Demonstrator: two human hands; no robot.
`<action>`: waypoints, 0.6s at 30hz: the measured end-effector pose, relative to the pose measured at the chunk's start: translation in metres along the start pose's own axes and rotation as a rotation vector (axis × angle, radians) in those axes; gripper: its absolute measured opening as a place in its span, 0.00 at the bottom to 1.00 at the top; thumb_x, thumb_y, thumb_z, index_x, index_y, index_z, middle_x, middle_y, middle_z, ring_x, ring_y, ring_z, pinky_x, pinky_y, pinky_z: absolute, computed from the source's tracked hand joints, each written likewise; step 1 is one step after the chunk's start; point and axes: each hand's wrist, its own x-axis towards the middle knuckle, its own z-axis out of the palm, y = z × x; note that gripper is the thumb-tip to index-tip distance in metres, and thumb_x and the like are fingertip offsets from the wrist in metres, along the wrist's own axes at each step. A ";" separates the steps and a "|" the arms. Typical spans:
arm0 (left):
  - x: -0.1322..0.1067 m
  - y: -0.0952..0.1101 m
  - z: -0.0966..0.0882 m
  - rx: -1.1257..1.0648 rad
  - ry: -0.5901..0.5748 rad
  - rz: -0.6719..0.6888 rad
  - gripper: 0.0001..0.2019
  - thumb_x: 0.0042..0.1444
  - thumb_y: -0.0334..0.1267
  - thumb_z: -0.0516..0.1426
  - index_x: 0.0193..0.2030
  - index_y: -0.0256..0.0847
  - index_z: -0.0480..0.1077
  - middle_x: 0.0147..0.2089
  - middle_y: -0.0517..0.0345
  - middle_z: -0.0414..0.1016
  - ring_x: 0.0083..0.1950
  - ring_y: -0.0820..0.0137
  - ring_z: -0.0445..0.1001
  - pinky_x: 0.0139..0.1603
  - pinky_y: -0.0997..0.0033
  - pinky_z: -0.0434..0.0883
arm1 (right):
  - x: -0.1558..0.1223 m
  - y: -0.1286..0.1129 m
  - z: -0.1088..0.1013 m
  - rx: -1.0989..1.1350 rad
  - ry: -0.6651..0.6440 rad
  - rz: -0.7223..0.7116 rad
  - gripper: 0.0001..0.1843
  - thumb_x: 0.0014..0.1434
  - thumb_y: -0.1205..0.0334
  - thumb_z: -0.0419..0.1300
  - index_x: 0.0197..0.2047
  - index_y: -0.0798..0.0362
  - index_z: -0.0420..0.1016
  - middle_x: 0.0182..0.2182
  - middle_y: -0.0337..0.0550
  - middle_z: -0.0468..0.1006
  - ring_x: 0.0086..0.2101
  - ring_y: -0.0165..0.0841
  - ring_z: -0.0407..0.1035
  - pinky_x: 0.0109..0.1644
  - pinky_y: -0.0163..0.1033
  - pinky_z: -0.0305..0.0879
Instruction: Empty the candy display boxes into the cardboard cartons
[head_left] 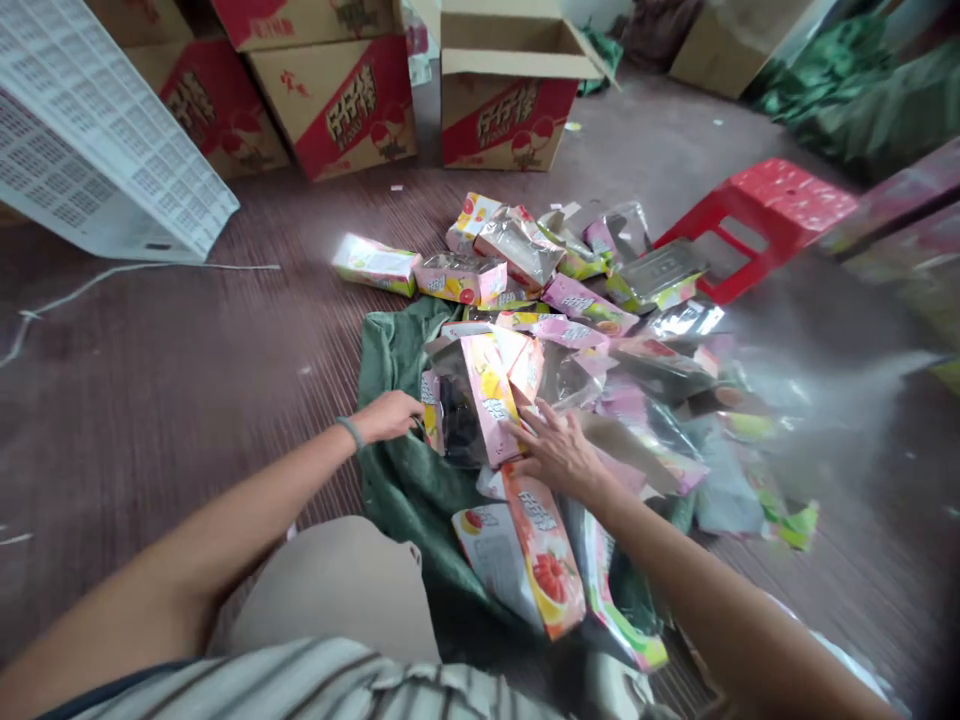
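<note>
A heap of pink, yellow and green snack pouches [577, 330] lies on a green cloth [409, 480] on the floor. My left hand [390, 415] reaches to the left edge of a pink pouch with a clear window [472, 400], its fingers curled at that edge. My right hand [559, 450] lies flat, fingers spread, on the pouches beside the same pink pouch. A red and white strawberry pouch [544, 560] lies just below my right wrist.
Red-printed cardboard boxes [337, 100] stand at the back, one open box [510, 90] in the middle. A white perforated crate [97, 140] leans at far left. A red plastic stool [757, 220] sits at the right. My knee [337, 590] is below.
</note>
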 end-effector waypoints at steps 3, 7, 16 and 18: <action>-0.052 -0.022 -0.061 0.195 0.166 0.195 0.10 0.59 0.33 0.56 0.33 0.45 0.79 0.40 0.52 0.81 0.48 0.59 0.77 0.53 0.62 0.70 | 0.018 0.013 0.002 0.049 0.005 -0.016 0.45 0.65 0.35 0.65 0.78 0.38 0.56 0.74 0.52 0.59 0.72 0.58 0.50 0.64 0.67 0.65; -0.106 -0.061 -0.099 0.246 0.465 0.136 0.10 0.59 0.43 0.57 0.31 0.46 0.78 0.33 0.52 0.79 0.42 0.58 0.75 0.48 0.60 0.71 | 0.043 0.021 0.001 0.121 0.045 -0.017 0.45 0.67 0.38 0.64 0.79 0.43 0.55 0.73 0.54 0.62 0.71 0.58 0.50 0.61 0.62 0.70; -0.109 -0.062 0.052 -1.016 0.787 -0.919 0.11 0.68 0.45 0.49 0.37 0.45 0.64 0.28 0.62 0.66 0.27 0.71 0.69 0.33 0.71 0.71 | -0.023 -0.041 -0.005 0.267 0.112 -0.288 0.46 0.63 0.31 0.63 0.75 0.48 0.63 0.72 0.58 0.63 0.73 0.60 0.45 0.71 0.77 0.39; -0.110 -0.047 0.098 -1.089 0.528 -0.972 0.12 0.64 0.45 0.56 0.30 0.44 0.64 0.22 0.61 0.65 0.22 0.69 0.67 0.27 0.68 0.69 | -0.044 -0.057 0.013 0.273 -0.001 -0.426 0.53 0.55 0.30 0.70 0.75 0.47 0.64 0.75 0.57 0.58 0.74 0.60 0.43 0.73 0.75 0.37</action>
